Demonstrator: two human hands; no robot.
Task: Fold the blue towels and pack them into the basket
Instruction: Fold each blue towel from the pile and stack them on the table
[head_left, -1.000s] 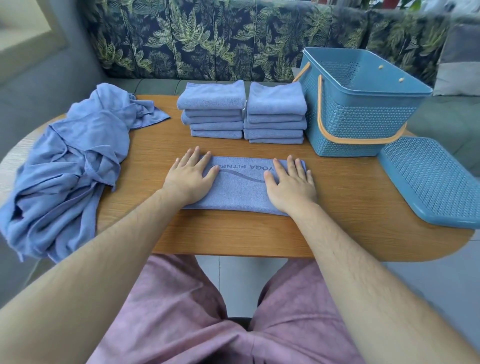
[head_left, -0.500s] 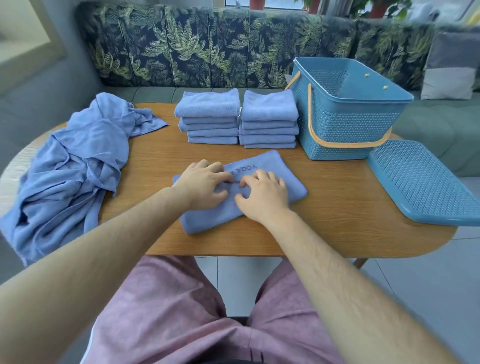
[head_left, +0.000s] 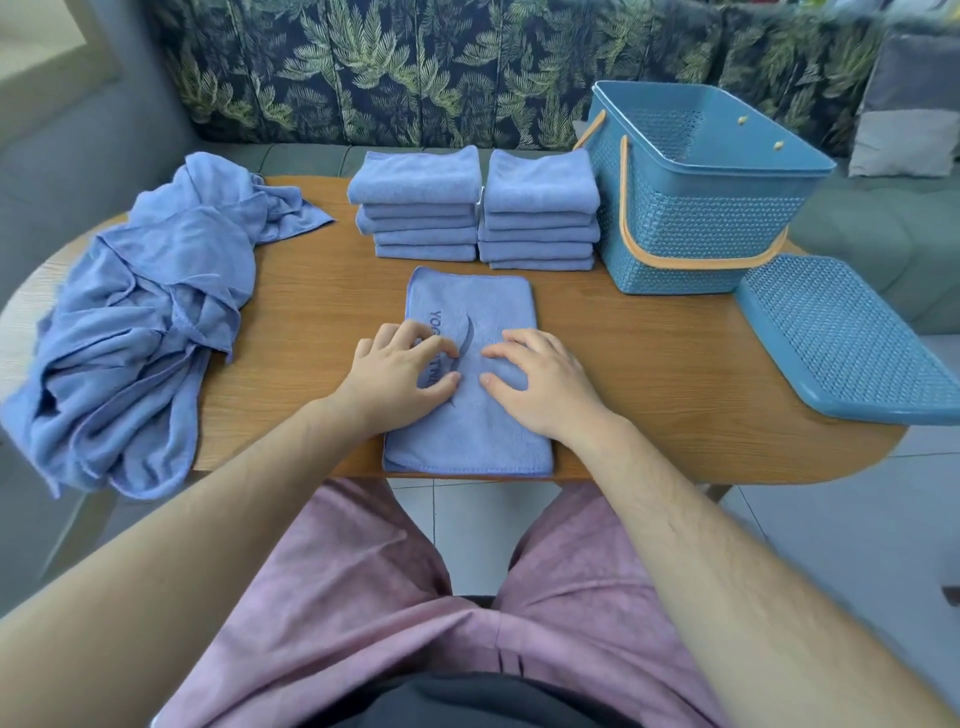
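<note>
Both hands lie on the half-folded towel (head_left: 470, 296) at the middle of the tabletop's (head_left: 311, 312) near edge. The left hand (head_left: 402, 376) and right hand (head_left: 543, 387) have their fingers bent, tips and thumbs down on the cloth. Whether they pinch up fabric or only press it, I cannot tell. The towel lies as a long strip running from the near edge toward the far one, its printed side up.

At the left edge sprawls a heap of unfolded towels (head_left: 140, 322), partly hanging over the side. Against the middle of the far edge stand two stacks of folded towels, the left stack (head_left: 415, 179) and the right stack (head_left: 540, 182), touching or nearly so. Just beside them, toward the far right corner, is the basket (head_left: 696, 228), open, with no towel showing above its rim; its floor is hidden. Its lid (head_left: 841, 343) lies flat at the right edge.

My judgement is that folding is well under way but unfinished: this towel needs further folds, the heap remains, and packing appears not yet begun.
</note>
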